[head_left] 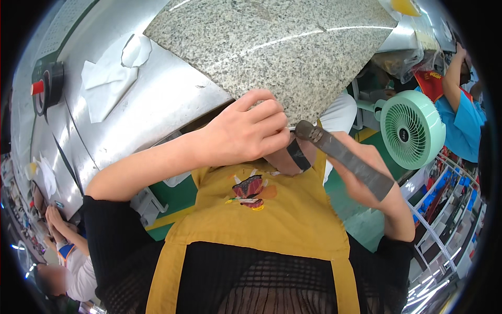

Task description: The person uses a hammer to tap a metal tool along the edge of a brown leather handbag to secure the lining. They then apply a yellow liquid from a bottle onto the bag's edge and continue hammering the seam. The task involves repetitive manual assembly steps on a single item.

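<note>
Black roll [54,83], far left; white sheet [110,86], upper left. Left hand [246,131], centre, fingers curled beside stone slab [282,57], upper centre; can't tell what they pinch. Hammer [350,161] right of centre, end near those fingers, right hand [348,183] wrapped around it. Green fan [413,130], right.

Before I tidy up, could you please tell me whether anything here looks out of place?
Perhaps the white scraps: they lie loose and creased on the metal table, left of the stone slab.
</note>
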{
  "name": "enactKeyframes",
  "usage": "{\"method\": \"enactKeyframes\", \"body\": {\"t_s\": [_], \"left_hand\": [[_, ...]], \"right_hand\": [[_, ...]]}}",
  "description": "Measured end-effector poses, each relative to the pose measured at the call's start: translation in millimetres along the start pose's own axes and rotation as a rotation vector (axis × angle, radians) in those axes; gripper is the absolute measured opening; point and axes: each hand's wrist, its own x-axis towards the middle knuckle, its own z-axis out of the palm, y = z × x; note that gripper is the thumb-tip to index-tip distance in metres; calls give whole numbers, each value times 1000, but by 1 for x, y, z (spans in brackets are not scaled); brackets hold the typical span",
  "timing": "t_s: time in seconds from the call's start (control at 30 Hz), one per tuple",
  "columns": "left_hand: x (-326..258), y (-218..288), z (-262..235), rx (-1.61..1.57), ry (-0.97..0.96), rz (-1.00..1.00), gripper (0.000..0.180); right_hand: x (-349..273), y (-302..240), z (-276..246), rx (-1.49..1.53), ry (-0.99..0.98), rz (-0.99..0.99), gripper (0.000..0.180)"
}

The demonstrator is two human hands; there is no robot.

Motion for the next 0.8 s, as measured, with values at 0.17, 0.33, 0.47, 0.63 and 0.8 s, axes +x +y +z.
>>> {"method": "enactKeyframes", "body": {"t_s": [0.17,0.33,0.47,0.63,0.8], "left_hand": [[-3,2,2,22,18,-5,24],[-1,0,-6,-217,-24,-296,22],[-6,-3,-4,-163,-5,-197,21],[-10,-1,-1,-34,32,-77,22],[-9,-1,-2,-2,19,-32,23]], "right_hand": [[0,-13,2,-85,100,-26,29],[5,-11,7,-123,-12,30,28],[4,-5,10,-7,76,10,28],[-3,-9,10,-115,109,25,38],[1,-8,10,-89,8,-13,35]]}}
